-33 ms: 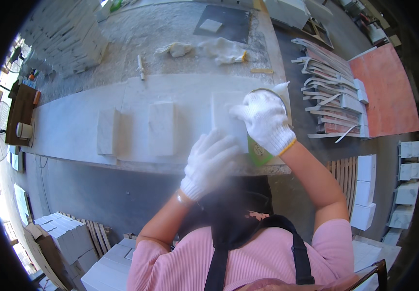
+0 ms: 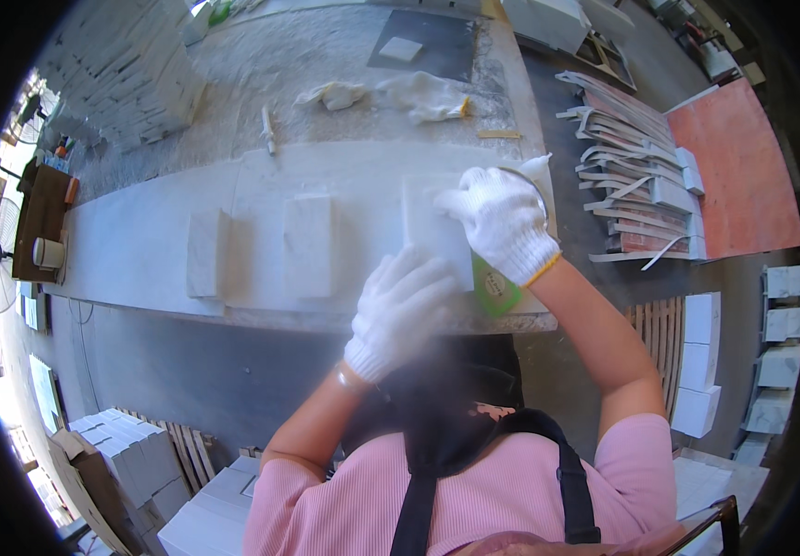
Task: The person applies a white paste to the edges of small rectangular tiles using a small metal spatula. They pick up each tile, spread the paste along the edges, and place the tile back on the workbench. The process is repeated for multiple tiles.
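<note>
A pale rectangular slab [image 2: 437, 218] lies on the white work surface in front of me, partly blurred by haze. My left hand [image 2: 402, 310], in a white knit glove, rests at its near left corner with the fingers stretched out. Over the slab's right side is my right hand [image 2: 504, 222], gloved the same way, its fingers curled down. Whatever they grip is hidden beneath the glove. A round, dark rim [image 2: 532, 183] shows just behind that hand. Below it a green flat piece [image 2: 495, 287] lies at the table edge. Two similar marble-look slabs [image 2: 308, 246] [image 2: 205, 253] stand to the left.
Loose white gloves [image 2: 423, 97] and a thin white tube-like item [image 2: 268, 130] lie farther back on the table [image 2: 233, 102]. A tall stack of slabs [image 2: 122, 74] rises at far left. Pale strips [image 2: 636, 171] hang over a reddish stack at right.
My right hand has shifted slightly up and left over the slab, uncovering a little more of the green piece. My left hand stays in place.
</note>
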`<state>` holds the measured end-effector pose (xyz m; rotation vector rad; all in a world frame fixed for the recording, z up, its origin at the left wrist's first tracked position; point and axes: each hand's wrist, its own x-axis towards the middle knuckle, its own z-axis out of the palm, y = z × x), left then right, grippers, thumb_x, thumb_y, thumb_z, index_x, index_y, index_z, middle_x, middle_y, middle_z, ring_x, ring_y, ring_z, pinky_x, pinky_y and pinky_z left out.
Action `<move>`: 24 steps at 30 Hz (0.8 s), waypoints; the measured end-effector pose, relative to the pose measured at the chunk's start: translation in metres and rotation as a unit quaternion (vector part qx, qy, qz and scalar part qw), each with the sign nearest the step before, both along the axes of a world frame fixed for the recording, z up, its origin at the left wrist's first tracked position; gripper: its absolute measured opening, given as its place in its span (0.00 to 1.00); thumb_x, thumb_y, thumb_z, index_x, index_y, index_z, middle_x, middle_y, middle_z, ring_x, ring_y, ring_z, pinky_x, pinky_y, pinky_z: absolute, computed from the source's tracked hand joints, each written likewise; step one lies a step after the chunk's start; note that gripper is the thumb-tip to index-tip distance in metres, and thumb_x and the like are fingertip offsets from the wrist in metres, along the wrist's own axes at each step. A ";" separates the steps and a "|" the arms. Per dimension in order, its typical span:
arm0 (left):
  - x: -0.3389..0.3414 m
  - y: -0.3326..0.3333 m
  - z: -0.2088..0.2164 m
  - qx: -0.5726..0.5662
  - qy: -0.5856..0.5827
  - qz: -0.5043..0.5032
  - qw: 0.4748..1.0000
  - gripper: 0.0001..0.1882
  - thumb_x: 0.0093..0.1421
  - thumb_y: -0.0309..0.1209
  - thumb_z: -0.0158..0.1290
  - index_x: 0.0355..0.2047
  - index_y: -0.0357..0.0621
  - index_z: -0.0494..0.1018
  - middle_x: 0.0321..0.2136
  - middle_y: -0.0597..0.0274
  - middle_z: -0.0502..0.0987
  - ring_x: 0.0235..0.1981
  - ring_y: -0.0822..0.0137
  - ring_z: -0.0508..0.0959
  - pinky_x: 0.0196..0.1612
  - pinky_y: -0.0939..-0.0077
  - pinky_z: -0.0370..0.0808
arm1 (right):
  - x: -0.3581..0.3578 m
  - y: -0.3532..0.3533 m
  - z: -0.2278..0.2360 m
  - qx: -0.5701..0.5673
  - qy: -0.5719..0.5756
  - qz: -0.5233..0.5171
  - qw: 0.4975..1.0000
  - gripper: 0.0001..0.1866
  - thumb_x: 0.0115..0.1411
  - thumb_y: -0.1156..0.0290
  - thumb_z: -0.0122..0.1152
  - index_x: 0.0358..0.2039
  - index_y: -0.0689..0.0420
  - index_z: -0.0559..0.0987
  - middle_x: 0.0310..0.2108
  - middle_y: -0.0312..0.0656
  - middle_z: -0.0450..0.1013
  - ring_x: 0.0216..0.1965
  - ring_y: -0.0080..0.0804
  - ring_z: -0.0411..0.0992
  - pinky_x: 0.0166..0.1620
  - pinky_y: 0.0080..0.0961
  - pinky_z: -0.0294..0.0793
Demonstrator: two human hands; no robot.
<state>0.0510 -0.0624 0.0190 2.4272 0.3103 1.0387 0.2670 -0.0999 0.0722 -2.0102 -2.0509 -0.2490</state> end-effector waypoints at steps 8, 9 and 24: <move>0.001 -0.002 -0.005 0.018 0.006 0.021 1.000 0.22 0.46 0.29 0.67 0.46 0.49 0.82 0.48 0.59 0.81 0.53 0.46 0.78 0.50 0.52 0.77 | 0.042 0.011 0.002 0.018 0.197 0.027 0.980 0.14 0.58 0.73 0.66 0.44 0.46 0.88 0.34 0.44 0.78 0.40 0.49 0.78 0.47 0.40 0.78; 0.001 -0.003 -0.006 0.019 0.009 0.024 0.999 0.22 0.46 0.29 0.67 0.46 0.49 0.82 0.48 0.59 0.82 0.54 0.46 0.78 0.50 0.51 0.77 | 0.038 0.008 0.003 -0.008 0.173 0.017 0.985 0.14 0.58 0.73 0.66 0.44 0.46 0.88 0.33 0.44 0.78 0.39 0.49 0.77 0.46 0.40 0.78; -0.001 -0.005 -0.008 0.028 0.014 0.033 0.999 0.22 0.45 0.28 0.67 0.44 0.47 0.83 0.47 0.58 0.82 0.52 0.46 0.79 0.50 0.51 0.77 | -0.007 -0.010 0.002 -0.084 -0.064 -0.012 0.994 0.19 0.59 0.71 0.58 0.48 0.41 0.87 0.32 0.44 0.75 0.37 0.47 0.76 0.39 0.45 0.76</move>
